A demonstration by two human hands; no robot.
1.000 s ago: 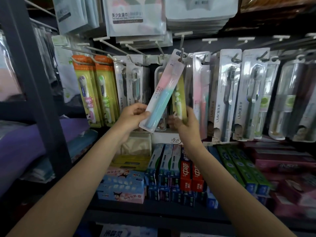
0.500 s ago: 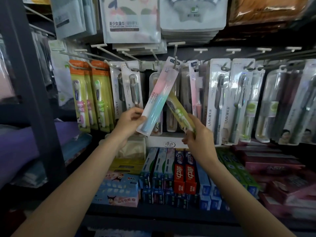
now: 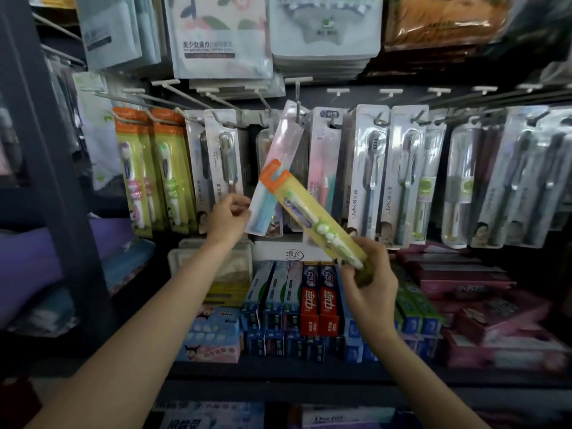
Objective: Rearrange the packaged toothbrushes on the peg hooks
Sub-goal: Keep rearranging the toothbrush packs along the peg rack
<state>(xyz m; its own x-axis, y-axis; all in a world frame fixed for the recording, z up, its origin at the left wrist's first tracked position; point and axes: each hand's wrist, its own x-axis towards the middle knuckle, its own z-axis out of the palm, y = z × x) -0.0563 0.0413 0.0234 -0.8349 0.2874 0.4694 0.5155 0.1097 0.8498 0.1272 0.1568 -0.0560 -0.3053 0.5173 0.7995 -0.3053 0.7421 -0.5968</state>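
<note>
Two hands are working: the left hand (image 3: 229,215) is pinching the tilted pink-and-blue pack (image 3: 272,181) hanging on its peg hook (image 3: 297,109), the right hand (image 3: 368,283) is gripping the yellow pack (image 3: 312,215) off the hooks

A shop's toiletries aisle is showing here. Packaged toothbrushes (image 3: 370,178) are hanging in rows from metal peg hooks (image 3: 337,91) across a dark display rack (image 3: 52,168), with the same product repeating side by side. Boxed toothpaste (image 3: 318,301) is standing in tight ranks on the shelf (image 3: 278,371) below, and bagged wet wipes (image 3: 216,35) are hanging on the far upper row.
</note>
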